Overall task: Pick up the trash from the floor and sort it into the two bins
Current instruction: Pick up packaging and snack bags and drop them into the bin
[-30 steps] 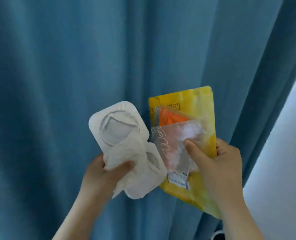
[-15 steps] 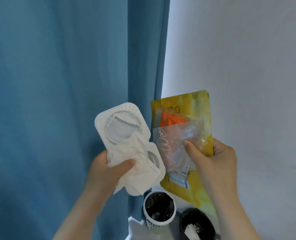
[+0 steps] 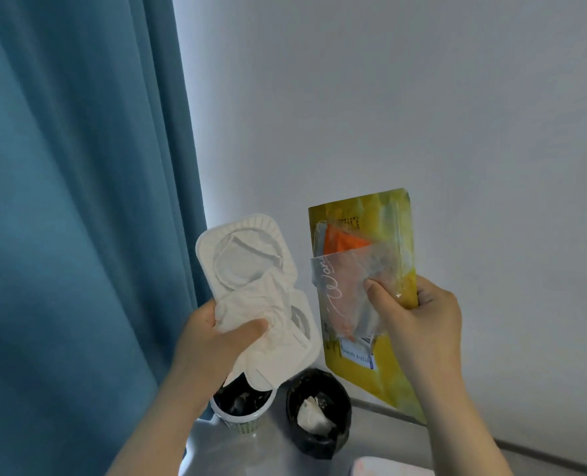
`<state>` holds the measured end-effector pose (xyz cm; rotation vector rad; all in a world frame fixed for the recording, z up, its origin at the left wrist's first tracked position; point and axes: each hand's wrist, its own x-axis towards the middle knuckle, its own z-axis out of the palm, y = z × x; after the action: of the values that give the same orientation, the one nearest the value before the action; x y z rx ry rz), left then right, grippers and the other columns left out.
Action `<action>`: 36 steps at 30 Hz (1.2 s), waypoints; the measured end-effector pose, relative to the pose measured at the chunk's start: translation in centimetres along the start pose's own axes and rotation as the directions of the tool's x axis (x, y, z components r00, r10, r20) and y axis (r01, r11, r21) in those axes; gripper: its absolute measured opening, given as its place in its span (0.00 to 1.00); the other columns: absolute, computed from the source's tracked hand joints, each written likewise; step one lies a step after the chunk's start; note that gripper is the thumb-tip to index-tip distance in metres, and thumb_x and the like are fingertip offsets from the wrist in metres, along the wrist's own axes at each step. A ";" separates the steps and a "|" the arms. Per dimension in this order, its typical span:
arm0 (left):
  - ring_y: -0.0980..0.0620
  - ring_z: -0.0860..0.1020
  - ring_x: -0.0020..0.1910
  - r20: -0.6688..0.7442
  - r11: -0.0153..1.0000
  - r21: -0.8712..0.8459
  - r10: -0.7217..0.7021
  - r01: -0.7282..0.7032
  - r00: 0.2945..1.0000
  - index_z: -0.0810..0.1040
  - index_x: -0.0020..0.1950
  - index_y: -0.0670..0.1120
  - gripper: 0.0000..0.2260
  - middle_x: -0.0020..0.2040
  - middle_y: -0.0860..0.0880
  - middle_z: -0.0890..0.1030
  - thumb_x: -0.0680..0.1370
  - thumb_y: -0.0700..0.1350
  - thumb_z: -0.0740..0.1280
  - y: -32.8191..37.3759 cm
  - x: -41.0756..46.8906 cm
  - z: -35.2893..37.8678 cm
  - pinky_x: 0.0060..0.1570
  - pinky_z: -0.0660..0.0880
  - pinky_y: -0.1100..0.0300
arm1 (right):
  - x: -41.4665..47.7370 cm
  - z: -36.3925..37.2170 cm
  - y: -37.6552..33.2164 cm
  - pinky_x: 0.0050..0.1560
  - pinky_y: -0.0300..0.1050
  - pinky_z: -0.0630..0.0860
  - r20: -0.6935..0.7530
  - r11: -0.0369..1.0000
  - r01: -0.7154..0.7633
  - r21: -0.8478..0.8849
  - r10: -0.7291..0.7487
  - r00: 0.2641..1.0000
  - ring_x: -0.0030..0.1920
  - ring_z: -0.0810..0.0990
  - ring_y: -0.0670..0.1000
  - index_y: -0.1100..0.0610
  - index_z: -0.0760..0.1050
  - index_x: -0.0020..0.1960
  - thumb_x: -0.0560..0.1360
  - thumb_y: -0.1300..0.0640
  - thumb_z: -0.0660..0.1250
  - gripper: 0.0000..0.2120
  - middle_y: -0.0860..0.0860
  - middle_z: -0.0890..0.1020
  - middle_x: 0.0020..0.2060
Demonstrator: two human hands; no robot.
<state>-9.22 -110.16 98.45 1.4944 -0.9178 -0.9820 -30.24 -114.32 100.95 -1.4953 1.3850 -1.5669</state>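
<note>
My left hand (image 3: 216, 341) grips a white moulded paper cup tray (image 3: 247, 259) together with a crumpled white tissue (image 3: 268, 310). My right hand (image 3: 419, 324) holds a yellow pouch (image 3: 364, 211) with a clear plastic wrapper (image 3: 347, 290) and an orange packet (image 3: 345, 242) pressed against it under my thumb. Both handfuls are raised in front of the wall. Below them on the floor stand two bins: a white mesh bin (image 3: 242, 417) with a black liner, partly hidden by the tray, and a black bin (image 3: 319, 413) holding white crumpled paper.
A blue curtain (image 3: 79, 218) hangs on the left beside a pale wall (image 3: 405, 97). A grey skirting board (image 3: 457, 431) runs along the floor on the right. A pale object (image 3: 388, 468) shows at the bottom edge.
The view has swung right and downward: the curtain slid left, the wall fills the frame, and both bins have come fully into sight. My grips on the trash are unchanged.
</note>
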 end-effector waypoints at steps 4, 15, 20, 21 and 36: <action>0.52 0.84 0.43 0.062 0.999 0.025 -0.029 0.027 0.998 0.82 0.49 0.48 0.09 0.43 0.52 0.86 0.70 0.40 0.75 -0.9 3.9 2.7 0.45 0.80 0.55 | 2.3 -0.1 2.7 0.26 0.40 0.72 -0.022 0.995 -0.080 -0.063 0.079 0.997 0.27 0.74 0.52 0.60 0.78 0.34 0.73 0.56 0.72 0.11 0.56 0.79 0.27; 0.51 0.83 0.46 0.283 0.987 0.144 -0.109 0.070 0.953 0.82 0.47 0.50 0.08 0.44 0.52 0.85 0.70 0.40 0.75 -3.0 17.2 6.9 0.52 0.79 0.51 | 7.3 4.1 9.5 0.25 0.39 0.65 -0.142 0.933 -0.246 -0.261 0.215 0.966 0.26 0.65 0.49 0.65 0.71 0.33 0.71 0.58 0.69 0.14 0.55 0.69 0.23; 0.54 0.82 0.44 0.349 0.971 0.215 -0.174 0.102 0.921 0.81 0.48 0.48 0.08 0.44 0.52 0.84 0.71 0.40 0.74 -5.0 22.5 8.2 0.42 0.78 0.60 | 9.1 6.1 12.8 0.23 0.32 0.61 -0.161 0.909 -0.314 -0.274 0.279 0.947 0.23 0.62 0.44 0.59 0.66 0.29 0.72 0.58 0.67 0.16 0.46 0.66 0.21; 0.55 0.81 0.43 0.355 0.968 0.225 -0.190 0.114 0.915 0.80 0.48 0.49 0.08 0.44 0.53 0.84 0.71 0.40 0.74 -5.5 23.2 8.5 0.39 0.76 0.63 | 9.3 6.3 13.7 0.23 0.33 0.62 -0.154 0.903 -0.330 -0.277 0.297 0.942 0.23 0.62 0.44 0.59 0.66 0.29 0.72 0.57 0.66 0.16 0.46 0.66 0.21; 0.58 0.77 0.40 0.319 0.856 0.457 -0.412 0.242 0.854 0.78 0.43 0.50 0.06 0.43 0.53 0.81 0.73 0.39 0.72 -15.2 29.8 16.7 0.34 0.71 0.64 | 14.2 5.0 29.2 0.28 0.39 0.61 -0.130 0.760 -0.571 -0.310 0.561 0.818 0.23 0.62 0.43 0.52 0.67 0.28 0.73 0.60 0.69 0.17 0.44 0.68 0.19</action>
<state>-13.36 -141.77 78.86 1.8809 -1.2398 -1.4687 -35.86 -137.57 78.45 -1.0598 1.9720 -1.0008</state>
